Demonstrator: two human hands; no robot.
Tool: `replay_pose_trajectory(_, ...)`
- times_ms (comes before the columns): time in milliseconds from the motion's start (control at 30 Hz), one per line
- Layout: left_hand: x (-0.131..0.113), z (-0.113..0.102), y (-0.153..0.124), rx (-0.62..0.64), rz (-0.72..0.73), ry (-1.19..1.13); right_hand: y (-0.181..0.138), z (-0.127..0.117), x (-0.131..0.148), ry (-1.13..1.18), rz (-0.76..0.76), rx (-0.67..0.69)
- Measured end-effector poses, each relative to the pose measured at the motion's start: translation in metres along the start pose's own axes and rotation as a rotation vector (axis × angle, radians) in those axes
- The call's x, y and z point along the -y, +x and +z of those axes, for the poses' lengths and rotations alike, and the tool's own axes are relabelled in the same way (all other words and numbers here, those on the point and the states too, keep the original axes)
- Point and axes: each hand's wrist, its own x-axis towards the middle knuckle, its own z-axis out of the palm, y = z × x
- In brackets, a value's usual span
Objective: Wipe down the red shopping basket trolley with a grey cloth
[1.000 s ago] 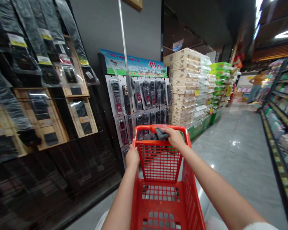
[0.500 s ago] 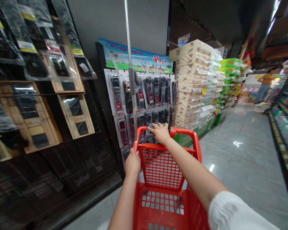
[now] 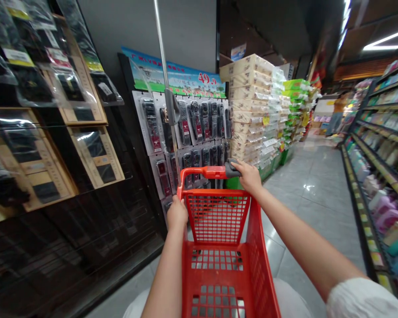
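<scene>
Above glossy tiles (image 3: 305, 203), left hand (image 3: 177, 214) grips latticed red cart (image 3: 219, 277), right hand (image 3: 250, 178) clutches grey cloth (image 3: 232, 170).

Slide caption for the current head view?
Right hand holding a gray cloth against the handle of a red shopping cart, left hand gripping the cart's side.

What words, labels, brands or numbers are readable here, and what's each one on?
"49.9": on the blue-and-green sign.
"LV": same sign's top line; other characters there too blurred.
Too small or blurred: labels on the hanging packs, tan boxes and stacked cartons.
Red cart: no readable text.
</scene>
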Motion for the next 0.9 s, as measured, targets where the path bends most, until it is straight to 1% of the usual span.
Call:
replay_pose_trajectory(100, 0.002, 0.005, 0.002, -0.010, -0.005, -0.008, 0.015, 0.010, 0.030, 0.008, 0.081, 0.064)
replay_pose_trajectory(200, 0.005, 0.009, 0.005, -0.007, -0.012, -0.018, 0.038, 0.024, 0.064, 0.006, 0.098, 0.090)
replay_pose_trajectory(267, 0.007, 0.012, 0.006, -0.006, -0.005, -0.018, 0.057, 0.032, 0.088, -0.013, 0.082, 0.102)
replay_pose_trajectory(367, 0.009, 0.013, 0.006, -0.009, -0.004, -0.014, 0.085, 0.042, 0.125, 0.001, 0.003, 0.152)
replay_pose_trajectory(433, 0.008, 0.013, 0.006, -0.005, -0.012, -0.008, 0.098, 0.051, 0.150, 0.054, -0.081, 0.155)
replay_pose_trajectory(533, 0.007, 0.013, 0.005, 0.009, -0.023, -0.004, 0.100, 0.066, 0.178, 0.178, -0.245, 0.132)
replay_pose_trajectory(600, 0.006, 0.013, 0.004, 0.012, -0.026, -0.012, 0.091, 0.078, 0.188, 0.279, -0.323, 0.135)
replay_pose_trajectory(633, 0.006, 0.013, 0.004, 0.009, -0.025, -0.018, 0.084, 0.082, 0.189, 0.341, -0.330, 0.138)
replay_pose_trajectory(733, 0.007, 0.012, 0.003, 0.006, -0.023, -0.033, 0.065, 0.089, 0.184, 0.563, -0.285, 0.139)
replay_pose_trajectory(800, 0.008, 0.012, 0.002, 0.011, -0.022, -0.040, 0.060, 0.082, 0.175, 0.650, -0.270, 0.163)
replay_pose_trajectory(833, 0.009, 0.013, 0.002, 0.012, -0.020, -0.044, 0.060, 0.075, 0.171, 0.656, -0.259, 0.163)
replay_pose_trajectory(867, 0.010, 0.013, 0.002, 0.011, -0.016, -0.049, 0.062, 0.067, 0.166, 0.640, -0.238, 0.136)
replay_pose_trajectory(900, 0.010, 0.014, 0.002, 0.006, -0.010, -0.056, 0.065, 0.059, 0.161, 0.603, -0.208, 0.075)
